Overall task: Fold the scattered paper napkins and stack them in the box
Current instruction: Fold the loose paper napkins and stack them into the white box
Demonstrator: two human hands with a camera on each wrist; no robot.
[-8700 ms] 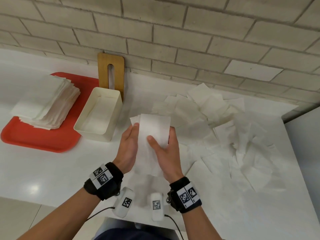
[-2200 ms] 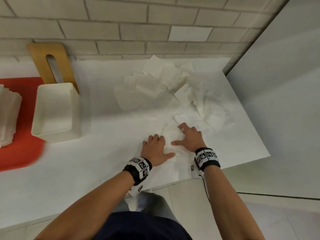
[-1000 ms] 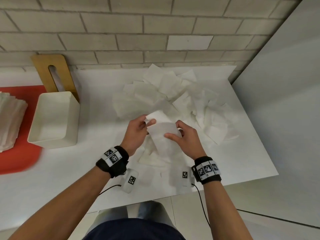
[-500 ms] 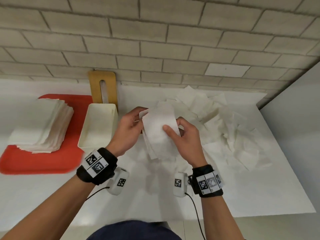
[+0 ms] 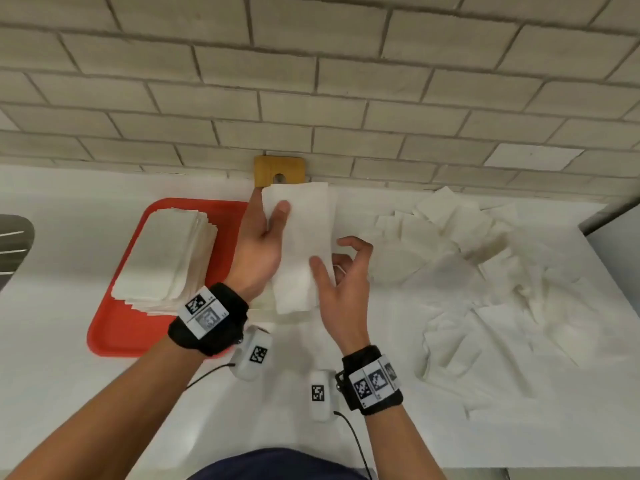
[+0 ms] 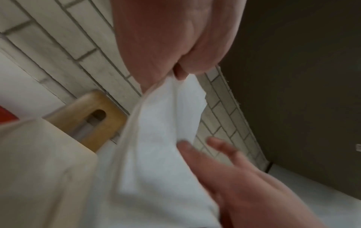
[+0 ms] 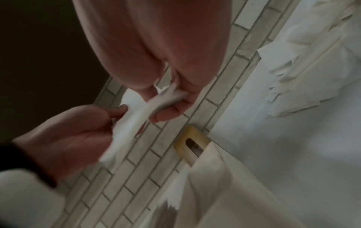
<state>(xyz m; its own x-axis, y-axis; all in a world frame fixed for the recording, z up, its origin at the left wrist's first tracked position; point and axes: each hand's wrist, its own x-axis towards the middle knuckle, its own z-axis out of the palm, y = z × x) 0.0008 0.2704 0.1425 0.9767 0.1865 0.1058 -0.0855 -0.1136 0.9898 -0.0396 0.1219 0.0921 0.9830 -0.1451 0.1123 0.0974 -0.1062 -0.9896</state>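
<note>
A folded white napkin (image 5: 301, 244) hangs in the air between both hands, right over the spot where the cream box stands. My left hand (image 5: 273, 216) grips its upper left edge, thumb on top. Lower down, my right hand (image 5: 332, 263) pinches the right edge between thumb and fingers, as the right wrist view shows on the napkin (image 7: 166, 98). Hands and napkin hide the box in the head view. The box (image 6: 39, 169) lies just below in the left wrist view, and the box (image 7: 234, 192) also shows under the right wrist. Scattered napkins (image 5: 467, 258) cover the right of the table.
A red tray (image 5: 114, 327) on the left carries a stack of flat napkins (image 5: 166, 258). A wooden holder (image 5: 278, 169) leans on the brick wall behind the box. A grey metal object (image 5: 14, 244) sits at the far left edge. A grey panel bounds the table's right side.
Both hands have carried the napkin left and away from me, from beside the box to above it. The right index finger has lifted off the paper.
</note>
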